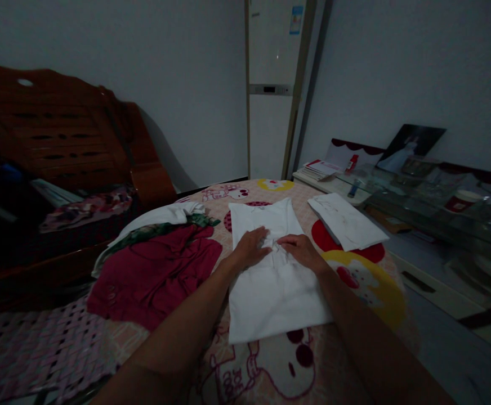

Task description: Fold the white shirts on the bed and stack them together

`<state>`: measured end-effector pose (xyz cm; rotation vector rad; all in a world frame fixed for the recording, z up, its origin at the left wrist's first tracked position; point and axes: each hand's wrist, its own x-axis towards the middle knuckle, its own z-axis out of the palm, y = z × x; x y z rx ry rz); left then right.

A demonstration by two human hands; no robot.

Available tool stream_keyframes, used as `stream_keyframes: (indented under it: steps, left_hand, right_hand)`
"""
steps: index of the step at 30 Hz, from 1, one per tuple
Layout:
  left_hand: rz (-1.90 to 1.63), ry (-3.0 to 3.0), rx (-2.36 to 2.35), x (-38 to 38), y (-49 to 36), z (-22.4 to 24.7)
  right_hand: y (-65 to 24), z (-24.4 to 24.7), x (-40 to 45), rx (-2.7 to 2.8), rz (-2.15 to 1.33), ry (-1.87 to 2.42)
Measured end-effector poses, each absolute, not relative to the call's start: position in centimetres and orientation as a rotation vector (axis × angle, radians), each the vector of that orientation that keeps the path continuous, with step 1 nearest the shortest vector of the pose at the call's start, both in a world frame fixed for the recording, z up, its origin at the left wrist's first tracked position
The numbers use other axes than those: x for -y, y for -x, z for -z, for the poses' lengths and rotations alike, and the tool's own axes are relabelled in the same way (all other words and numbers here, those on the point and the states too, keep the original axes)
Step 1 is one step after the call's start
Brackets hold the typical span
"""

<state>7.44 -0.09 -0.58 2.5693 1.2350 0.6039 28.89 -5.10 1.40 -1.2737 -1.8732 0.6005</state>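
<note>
A white shirt [275, 304], folded into a long rectangle, lies on the round table's patterned cloth in front of me. My left hand [250, 248] rests on its middle, fingers stretched out and thumb apart. Just to the right, my right hand [302, 251] has its fingers curled on the same shirt, seemingly pinching the fabric. Small wrinkles bunch up between the two hands. On the left is a loose heap with a dark red garment [156, 275], a green plaid garment [148, 232] and a white garment [156, 218]. A folded white garment [349, 221] lies at the right.
The patterned tablecloth [271, 365] covers the table. A wooden bench [63, 135] stands at the left, with a woven pink seat [38, 343] nearer me. To the right is a glass-topped cabinet [423, 197] holding papers, a cup and a photo [410, 146]. A tall air conditioner [271, 129] stands behind.
</note>
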Motion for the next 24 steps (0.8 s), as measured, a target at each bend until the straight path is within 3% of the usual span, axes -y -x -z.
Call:
stream_keyframes:
  steps: [10, 24]
  left_hand:
    - [-0.745, -2.494, -1.239, -1.1, -6.8, 1.0]
    - [-0.775, -2.132, -1.751, -8.1, -8.1, -1.4]
  right_hand:
    - [-28.4, -0.9, 4.9, 1.98, -0.479, 1.236]
    - [-28.1, -0.9, 4.8, 1.873, -0.542, 1.29]
